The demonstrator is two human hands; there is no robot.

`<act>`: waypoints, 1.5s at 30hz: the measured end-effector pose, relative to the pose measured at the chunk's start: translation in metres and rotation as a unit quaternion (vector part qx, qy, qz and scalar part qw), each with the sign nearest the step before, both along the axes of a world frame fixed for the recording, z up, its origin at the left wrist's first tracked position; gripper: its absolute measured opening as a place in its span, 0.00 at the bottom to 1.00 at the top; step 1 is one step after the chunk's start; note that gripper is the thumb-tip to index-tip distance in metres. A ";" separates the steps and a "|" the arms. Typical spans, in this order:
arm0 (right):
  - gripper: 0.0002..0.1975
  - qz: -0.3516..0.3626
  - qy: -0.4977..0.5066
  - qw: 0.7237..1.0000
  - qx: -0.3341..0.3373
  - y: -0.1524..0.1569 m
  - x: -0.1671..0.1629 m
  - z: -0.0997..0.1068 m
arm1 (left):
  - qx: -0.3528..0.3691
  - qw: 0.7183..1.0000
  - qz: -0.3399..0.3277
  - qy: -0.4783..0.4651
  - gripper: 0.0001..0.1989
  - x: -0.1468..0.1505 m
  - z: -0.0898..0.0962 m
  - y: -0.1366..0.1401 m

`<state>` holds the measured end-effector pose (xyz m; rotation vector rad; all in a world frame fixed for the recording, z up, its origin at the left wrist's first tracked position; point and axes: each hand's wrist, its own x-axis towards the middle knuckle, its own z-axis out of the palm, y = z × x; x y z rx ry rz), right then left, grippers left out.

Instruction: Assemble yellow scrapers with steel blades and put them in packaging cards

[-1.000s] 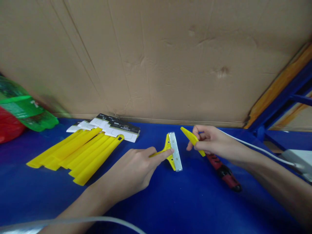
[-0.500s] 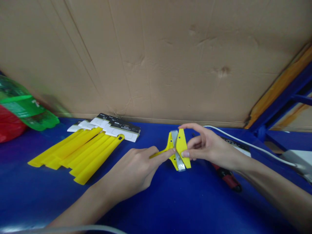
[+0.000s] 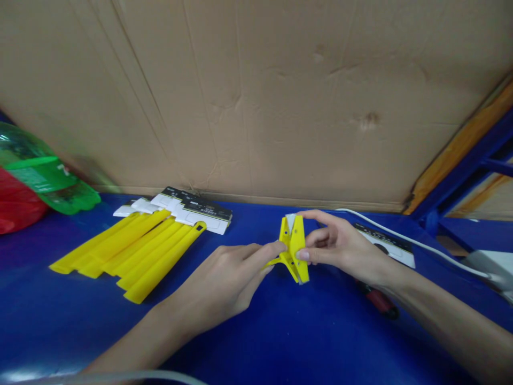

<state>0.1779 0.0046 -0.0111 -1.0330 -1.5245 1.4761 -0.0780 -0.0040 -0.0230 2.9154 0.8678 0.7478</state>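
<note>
My left hand (image 3: 230, 275) pinches the narrow handle end of a yellow plastic scraper (image 3: 285, 235), its index finger reaching into the gap at the head. Across from it, my right hand (image 3: 339, 243) grips a flat yellow cover plate (image 3: 297, 243) between thumb and fingers. The two yellow parts stand at an angle to each other, close together like an open book, with small holes in them. Between them, at the top, shows the end of a silvery blade (image 3: 290, 220); most of the blade is hidden.
Several yellow handles (image 3: 160, 262) with black-and-white cards (image 3: 206, 211) lie fanned out on the blue table (image 3: 280, 342). A green bottle (image 3: 44, 174) and red bag (image 3: 20, 200) are at left. Behind my right arm lie a red-and-black tool (image 3: 380, 302), a card (image 3: 395, 248) and a white cable (image 3: 417, 241).
The yellow cover plate has moved left against the scraper's head, so the gap between them is narrower. The blade, formerly visible along its length, is now mostly covered.
</note>
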 end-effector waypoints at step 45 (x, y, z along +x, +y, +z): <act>0.21 -0.059 -0.123 0.966 0.218 -0.006 0.001 -0.008 | -0.096 0.993 -0.031 -0.062 0.22 -0.005 0.002 0.006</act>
